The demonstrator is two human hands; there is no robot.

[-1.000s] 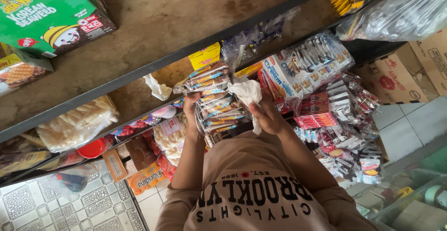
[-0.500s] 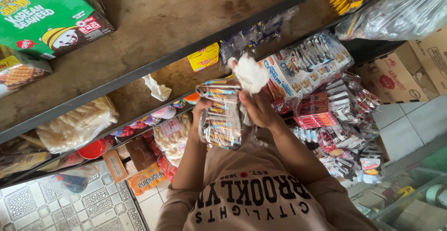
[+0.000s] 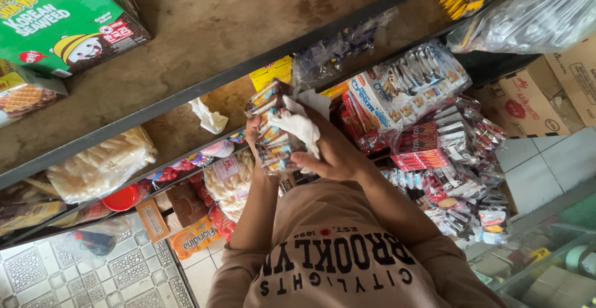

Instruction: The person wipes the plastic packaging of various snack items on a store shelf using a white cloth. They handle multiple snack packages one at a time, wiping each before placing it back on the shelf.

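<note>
Head view, hands: left hand [image 3: 252, 135] grasps a bundle of snack packets [image 3: 273, 135] from behind, only partly seen; right hand [image 3: 332, 156] is clenched on a white cloth [image 3: 299, 127] pressed against the bundle's front.
Head view, location: bundle held in the air in front of the lower shelf [image 3: 186, 112], just beside the stacked biscuit packs [image 3: 403, 84].
Head view, surroundings: green box [image 3: 62, 19] on the upper shelf; bag of pale crackers [image 3: 99, 165] well to the side.
Judgement, technique: support the bundle firmly from behind so the packets do not fan out; wipe along the wrappers with light pressure.
Judgement, risk: loose packets could slip downward.
</note>
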